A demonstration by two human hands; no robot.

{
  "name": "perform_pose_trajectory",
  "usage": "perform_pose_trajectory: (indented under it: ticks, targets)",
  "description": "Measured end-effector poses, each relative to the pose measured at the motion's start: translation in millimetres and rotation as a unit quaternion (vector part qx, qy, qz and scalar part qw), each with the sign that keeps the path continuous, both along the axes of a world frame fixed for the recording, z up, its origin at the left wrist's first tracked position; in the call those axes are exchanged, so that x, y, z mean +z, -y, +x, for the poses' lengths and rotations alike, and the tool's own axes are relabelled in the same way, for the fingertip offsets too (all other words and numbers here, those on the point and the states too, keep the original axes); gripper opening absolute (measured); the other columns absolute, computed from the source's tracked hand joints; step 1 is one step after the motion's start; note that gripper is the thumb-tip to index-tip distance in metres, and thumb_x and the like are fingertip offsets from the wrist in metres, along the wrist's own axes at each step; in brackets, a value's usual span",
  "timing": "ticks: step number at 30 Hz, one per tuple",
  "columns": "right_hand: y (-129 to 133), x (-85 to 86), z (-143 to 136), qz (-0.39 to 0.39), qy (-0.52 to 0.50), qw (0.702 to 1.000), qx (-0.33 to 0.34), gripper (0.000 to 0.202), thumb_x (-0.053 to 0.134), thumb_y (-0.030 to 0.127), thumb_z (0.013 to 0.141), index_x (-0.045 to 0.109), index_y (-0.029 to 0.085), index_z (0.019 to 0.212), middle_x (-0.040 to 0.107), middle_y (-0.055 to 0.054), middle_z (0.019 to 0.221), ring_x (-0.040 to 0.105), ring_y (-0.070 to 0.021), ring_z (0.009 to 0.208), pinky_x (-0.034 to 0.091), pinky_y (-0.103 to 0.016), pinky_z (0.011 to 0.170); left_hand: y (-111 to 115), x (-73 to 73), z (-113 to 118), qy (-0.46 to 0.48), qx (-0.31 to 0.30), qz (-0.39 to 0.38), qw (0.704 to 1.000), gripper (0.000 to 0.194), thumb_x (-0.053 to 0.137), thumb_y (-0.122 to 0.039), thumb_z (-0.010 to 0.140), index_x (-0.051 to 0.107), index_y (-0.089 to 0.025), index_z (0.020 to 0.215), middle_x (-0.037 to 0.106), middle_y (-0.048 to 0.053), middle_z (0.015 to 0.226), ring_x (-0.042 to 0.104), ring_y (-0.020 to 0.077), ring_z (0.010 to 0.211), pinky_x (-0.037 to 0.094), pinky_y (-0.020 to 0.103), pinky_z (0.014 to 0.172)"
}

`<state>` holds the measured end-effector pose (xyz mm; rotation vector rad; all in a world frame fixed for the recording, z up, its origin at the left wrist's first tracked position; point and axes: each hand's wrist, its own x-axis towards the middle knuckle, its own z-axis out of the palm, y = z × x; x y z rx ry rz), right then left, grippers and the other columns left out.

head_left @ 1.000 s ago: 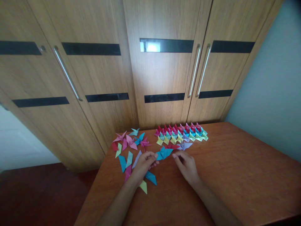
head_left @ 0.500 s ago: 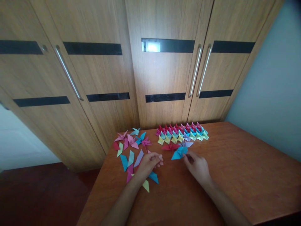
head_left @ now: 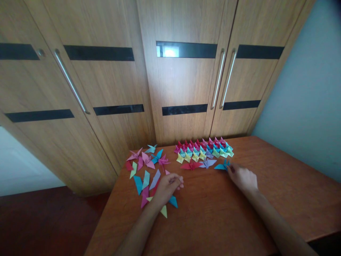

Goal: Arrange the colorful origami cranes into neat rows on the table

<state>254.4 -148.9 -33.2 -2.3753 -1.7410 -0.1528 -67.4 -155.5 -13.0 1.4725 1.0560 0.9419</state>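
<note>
A blue paper crane (head_left: 221, 166) is pinched between the thumb and fingertips of my right hand (head_left: 243, 178), at the right end of a short row. To its left on the table lie a lilac crane (head_left: 207, 163) and a red crane (head_left: 191, 165), their wings spread. My left hand (head_left: 169, 187) is loosely curled with nothing showing in it, just over several flat folded paper pieces, and partly hides them. Among these pieces are a teal one (head_left: 137, 185), a lilac one (head_left: 155, 179) and a magenta one (head_left: 144, 197).
Rows of small folded paper pieces (head_left: 205, 149) in red, pink, blue and yellow stand at the table's back. More cranes, including a pink crane (head_left: 148, 160), lie at the back left. A wooden wardrobe (head_left: 183, 81) rises behind the brown table (head_left: 207, 220).
My right hand has moved right with the blue crane, from in front of the lilac crane to that one's right side. The left hand has stayed nearly still. The view has shifted slightly.
</note>
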Motion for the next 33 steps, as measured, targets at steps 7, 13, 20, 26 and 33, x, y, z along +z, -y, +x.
perform_pose_trajectory:
  ticks: [7, 13, 20, 26, 33]
  targets:
    - [-16, 1.1, -10, 0.000, 0.021, 1.000, 0.021, 0.031, 0.038, 0.041, 0.090, 0.063, 0.022, 0.095, 0.067, -0.008, 0.092, 0.064, -0.0204, 0.074, 0.040, -0.026, 0.058, 1, 1.5, 0, 0.001, -0.004, -0.009, 1.000, 0.029, 0.057, -0.043, 0.077, 0.062, -0.015, 0.068, 0.064, 0.001, 0.063, 0.054, 0.0111, 0.057, 0.040, 0.020, 0.054]
    - [-26, -2.8, -12, -0.003, 0.011, 1.000, 0.016, 0.031, 0.039, 0.042, 0.089, 0.063, 0.023, 0.091, 0.068, -0.008, 0.090, 0.064, -0.0220, 0.075, 0.040, -0.027, 0.058, 1, 3.5, 1, -0.005, -0.001, -0.016, 1.000, 0.028, 0.058, -0.042, 0.076, 0.061, -0.015, 0.067, 0.064, 0.001, 0.063, 0.055, 0.0113, 0.057, 0.039, 0.020, 0.054]
    - [-30, -3.2, -13, 0.004, -0.013, 1.000, 0.003, 0.035, 0.038, 0.047, 0.089, 0.064, 0.023, 0.087, 0.068, -0.008, 0.086, 0.063, -0.0201, 0.072, 0.036, -0.025, 0.056, 1, 3.0, 1, -0.004, -0.005, -0.020, 1.000, 0.028, 0.057, -0.041, 0.077, 0.062, -0.015, 0.067, 0.065, 0.001, 0.064, 0.055, 0.0107, 0.057, 0.039, 0.020, 0.054]
    - [-31, -5.2, -12, 0.017, -0.013, 1.000, -0.005, 0.036, 0.038, 0.047, 0.089, 0.064, 0.023, 0.086, 0.067, -0.007, 0.085, 0.062, -0.0198, 0.072, 0.035, -0.025, 0.056, 1, 3.2, 1, -0.006, -0.003, -0.026, 1.000, 0.029, 0.058, -0.042, 0.076, 0.062, -0.015, 0.067, 0.064, 0.002, 0.063, 0.054, 0.0109, 0.056, 0.039, 0.020, 0.053]
    - [-32, -2.9, -15, 0.024, -0.013, 1.000, -0.007, 0.034, 0.040, 0.047, 0.088, 0.064, 0.023, 0.086, 0.067, -0.007, 0.087, 0.062, -0.0193, 0.072, 0.035, -0.024, 0.055, 0, 2.4, 0, -0.004, -0.002, -0.025, 1.000, 0.028, 0.058, -0.042, 0.076, 0.062, -0.015, 0.068, 0.064, 0.001, 0.063, 0.055, 0.0109, 0.056, 0.039, 0.020, 0.053]
